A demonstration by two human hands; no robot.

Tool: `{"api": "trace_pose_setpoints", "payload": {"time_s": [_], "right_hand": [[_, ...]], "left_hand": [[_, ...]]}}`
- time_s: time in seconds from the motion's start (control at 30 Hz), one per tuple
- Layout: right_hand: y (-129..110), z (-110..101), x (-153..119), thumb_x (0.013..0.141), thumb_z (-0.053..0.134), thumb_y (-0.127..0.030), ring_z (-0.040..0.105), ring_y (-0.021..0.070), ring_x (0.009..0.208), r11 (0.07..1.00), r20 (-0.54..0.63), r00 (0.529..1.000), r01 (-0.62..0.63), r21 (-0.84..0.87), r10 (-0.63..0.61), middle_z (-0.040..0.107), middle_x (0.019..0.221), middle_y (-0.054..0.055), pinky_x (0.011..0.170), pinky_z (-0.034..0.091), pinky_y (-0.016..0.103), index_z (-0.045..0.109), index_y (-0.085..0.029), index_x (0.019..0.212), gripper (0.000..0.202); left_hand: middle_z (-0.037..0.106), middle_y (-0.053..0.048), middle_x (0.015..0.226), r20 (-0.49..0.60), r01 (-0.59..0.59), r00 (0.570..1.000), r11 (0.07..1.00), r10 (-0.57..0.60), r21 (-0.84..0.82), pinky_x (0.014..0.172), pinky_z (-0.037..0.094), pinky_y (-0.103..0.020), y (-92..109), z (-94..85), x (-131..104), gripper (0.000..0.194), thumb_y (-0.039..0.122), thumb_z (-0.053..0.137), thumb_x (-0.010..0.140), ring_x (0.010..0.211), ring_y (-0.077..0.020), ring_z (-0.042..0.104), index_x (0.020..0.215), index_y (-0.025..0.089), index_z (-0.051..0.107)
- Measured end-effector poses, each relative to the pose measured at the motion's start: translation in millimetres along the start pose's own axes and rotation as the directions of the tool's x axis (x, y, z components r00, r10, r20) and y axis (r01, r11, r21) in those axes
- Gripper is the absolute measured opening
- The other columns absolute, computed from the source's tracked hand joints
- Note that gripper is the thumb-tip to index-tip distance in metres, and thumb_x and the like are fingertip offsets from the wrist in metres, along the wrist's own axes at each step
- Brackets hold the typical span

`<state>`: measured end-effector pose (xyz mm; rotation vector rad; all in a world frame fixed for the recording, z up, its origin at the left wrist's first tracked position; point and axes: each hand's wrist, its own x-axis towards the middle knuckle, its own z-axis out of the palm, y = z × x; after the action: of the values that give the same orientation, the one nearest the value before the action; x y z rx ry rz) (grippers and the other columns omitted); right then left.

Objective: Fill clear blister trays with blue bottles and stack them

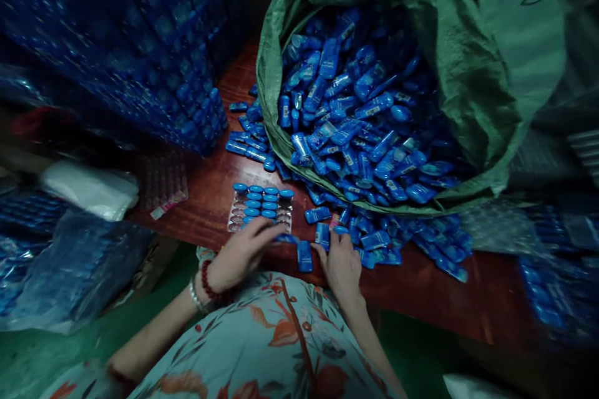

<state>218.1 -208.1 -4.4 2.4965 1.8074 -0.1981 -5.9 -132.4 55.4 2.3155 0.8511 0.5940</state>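
Observation:
A clear plastic tray with moulded pockets (237,212) lies near the table's front edge. Small blue containers (269,197) fill its back row and middle columns; several pockets at the sides show bare. My left hand (241,252) is at the tray's front, its fingers curled over a small blue container (286,239), with the thumb partly hidden. Among loose containers to the right, my right hand (344,265) has its fingertips closed on another blue container (340,230). Two labelled containers lie between the hands, one flat (304,257) and one by my right thumb (322,234).
A green woven sack (269,84) full of blue containers lies open at the back, with some spilled in front. Stacked filled trays (187,75) rise at left. Another clear tray (163,177) sits left, near plastic-wrapped packs (88,262). More clear trays (496,224) are at right.

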Motion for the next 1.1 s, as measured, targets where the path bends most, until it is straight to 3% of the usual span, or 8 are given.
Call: {"api": "trace_pose_setpoints", "payload": {"time_s": [0.03, 0.1, 0.17, 0.37, 0.57, 0.7, 0.93, 1.1], "right_hand": [[-2.2, 1.8, 1.3, 0.088, 0.044, -0.043, 0.060, 0.0305, 0.087, 1.000, 0.006, 1.000, 0.001, 0.001, -0.001, 0.055, 0.096, 0.017, 0.068, 0.047, 0.038, 0.051, -0.010, 0.119, 0.046], [-2.7, 3.6, 3.5, 0.088, 0.044, -0.038, 0.060, 0.0309, 0.088, 0.999, 0.035, 0.999, 0.008, 0.042, -0.009, 0.057, 0.095, 0.018, 0.068, 0.047, 0.039, 0.055, -0.010, 0.113, 0.038], [1.4, 1.7, 5.7, 0.089, 0.041, -0.034, 0.061, 0.0287, 0.087, 0.991, 0.044, 0.999, 0.011, 0.136, -0.017, 0.059, 0.097, 0.017, 0.070, 0.047, 0.038, 0.056, -0.012, 0.110, 0.034], [8.5, -18.3, 21.2, 0.091, 0.035, -0.027, 0.059, 0.0235, 0.102, 0.863, -0.112, 0.985, 0.169, 0.476, -0.131, 0.061, 0.112, 0.013, 0.088, 0.045, 0.037, 0.054, -0.015, 0.114, 0.032], [-21.8, -20.1, 54.7, 0.089, 0.043, -0.028, 0.060, 0.0205, 0.095, 0.730, -0.170, 0.954, 0.297, 0.616, -0.245, 0.064, 0.104, 0.008, 0.086, 0.046, 0.035, 0.055, -0.019, 0.108, 0.024], [-40.5, -20.3, 68.8, 0.091, 0.040, -0.023, 0.056, 0.0199, 0.098, 0.748, -0.238, 0.887, 0.462, 0.476, -0.396, 0.059, 0.104, 0.009, 0.085, 0.046, 0.032, 0.055, -0.018, 0.112, 0.026], [-65.5, -34.5, 86.2, 0.093, 0.033, -0.014, 0.051, 0.0206, 0.095, 0.749, -0.077, 0.760, 0.649, 0.130, -0.645, 0.058, 0.101, 0.011, 0.082, 0.044, 0.031, 0.054, -0.016, 0.119, 0.033], [-76.3, -40.3, 85.9, 0.093, 0.033, -0.014, 0.051, 0.0213, 0.095, 0.811, -0.024, 0.815, 0.579, 0.087, -0.579, 0.058, 0.102, 0.011, 0.081, 0.043, 0.031, 0.055, -0.014, 0.115, 0.031]], "left_hand": [[0.055, -0.007, 0.108, -0.148, 0.081, 0.986, 0.997, -0.078, 0.015, 0.082, 0.049, -0.029, -8.5, -12.6, -7.2, 0.038, 0.010, 0.039, 0.087, 0.096, -0.0161, 0.056, 0.123, 0.023, 0.043], [0.058, -0.004, 0.097, -0.395, 0.245, 0.895, 0.968, -0.207, 0.049, 0.077, 0.050, -0.028, -31.6, -30.2, -18.6, 0.028, 0.017, 0.048, 0.086, 0.086, -0.0149, 0.058, 0.114, 0.021, 0.048], [0.059, -0.002, 0.087, -0.492, 0.335, 0.832, 0.939, -0.255, 0.080, 0.073, 0.050, -0.026, -58.7, -36.1, -24.7, 0.017, 0.023, 0.053, 0.085, 0.078, -0.0137, 0.057, 0.102, 0.018, 0.053], [0.058, -0.007, 0.093, -0.351, 0.186, 0.930, 0.963, -0.109, 0.194, 0.077, 0.048, -0.028, -113.2, -17.2, -18.4, 0.018, 0.018, 0.040, 0.090, 0.087, -0.0157, 0.055, 0.101, 0.015, 0.055], [0.058, -0.010, 0.102, -0.083, 0.031, 0.997, 0.933, -0.002, 0.358, 0.080, 0.047, -0.032, -119.1, -21.0, -8.2, 0.031, 0.013, 0.031, 0.091, 0.090, -0.0180, 0.052, 0.112, 0.017, 0.054], [0.057, -0.011, 0.110, 0.047, -0.057, 0.998, 0.923, 0.042, 0.380, 0.088, 0.046, -0.037, -120.9, -25.9, -2.6, 0.031, 0.011, 0.034, 0.089, 0.098, -0.0190, 0.054, 0.111, 0.018, 0.056], [0.055, -0.011, 0.111, -0.160, 0.014, 0.987, 0.964, 0.030, 0.265, 0.082, 0.049, -0.032, -119.3, -17.2, -3.7, 0.031, 0.016, 0.033, 0.092, 0.100, -0.0174, 0.054, 0.116, 0.017, 0.053], [0.055, -0.009, 0.107, -0.219, 0.061, 0.976, 0.965, -0.003, 0.257, 0.077, 0.050, -0.028, -116.2, -12.1, -5.8, 0.030, 0.019, 0.034, 0.092, 0.096, -0.0156, 0.056, 0.115, 0.018, 0.054]]}}
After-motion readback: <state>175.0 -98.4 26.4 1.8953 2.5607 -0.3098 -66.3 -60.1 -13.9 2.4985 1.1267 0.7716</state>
